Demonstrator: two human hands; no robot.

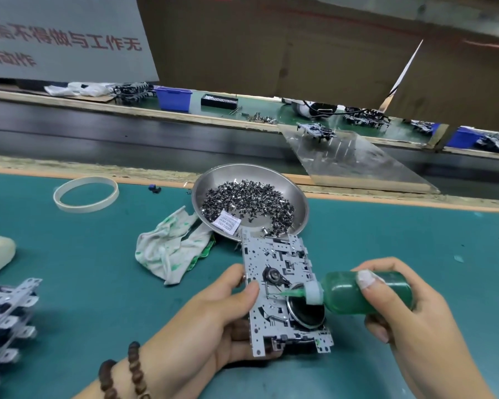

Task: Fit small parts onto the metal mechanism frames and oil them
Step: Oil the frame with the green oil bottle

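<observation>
Left grip [213, 315] clasped one metal frame [283, 292] above the green bench [84, 269], fingers hidden beneath it. Right grip [406, 309] squeezed one green oil bottle [360, 292], nozzle on the mechanism. One steel bowl [297, 194] held countless small parts [251, 200]; blurred frames [6, 321] lay cut off at left.

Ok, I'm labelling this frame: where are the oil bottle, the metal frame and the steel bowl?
oil bottle [366, 292]: head view, green body.
metal frame [274, 254]: head view, upper plate.
steel bowl [296, 194]: head view, bare inner wall.

Green bench mat [386, 240], steel bowl [297, 194], rag [167, 251], tape ring [85, 194]
</observation>
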